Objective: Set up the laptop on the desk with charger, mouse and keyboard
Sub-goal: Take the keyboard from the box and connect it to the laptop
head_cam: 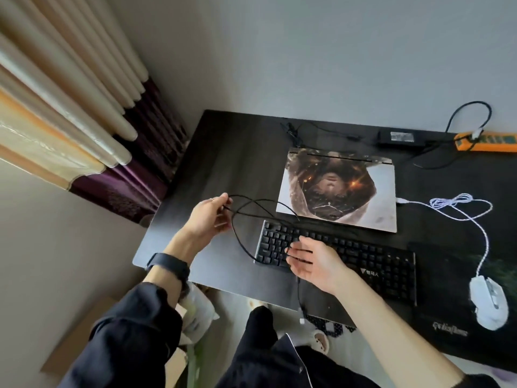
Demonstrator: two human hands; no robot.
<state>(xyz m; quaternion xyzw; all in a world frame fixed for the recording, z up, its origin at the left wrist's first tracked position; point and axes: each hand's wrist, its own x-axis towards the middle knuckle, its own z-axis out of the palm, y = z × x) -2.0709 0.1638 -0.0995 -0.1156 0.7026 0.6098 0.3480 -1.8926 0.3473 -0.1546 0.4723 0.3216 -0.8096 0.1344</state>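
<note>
Two hands meet over a dark wooden surface (223, 152). A black charger brick (396, 138) and an orange power strip (486, 141) lie at 12 o'clock, a white wired mouse (489, 303) at 3. The closed picture-lidded laptop (338, 189) sits at 12 o'clock of the black keyboard (363, 261). The left hand (208, 219) pinches a thin black cable (236, 233). The right hand (310, 261) is loosely spread over the keys, with the cable trailing below it.

Soft, even daylight, moderately bright. Curtain (64, 141) beyond the desk's left edge glows warm, backlit. Dull sheen on the dark desk (218, 163) near its far left corner; shadows faint, diffuse. White mouse (489, 303) near overexposed. Strong wide-angle bending at frame edges; sleeve (131, 331) soft, detail slightly smeared overall.
</note>
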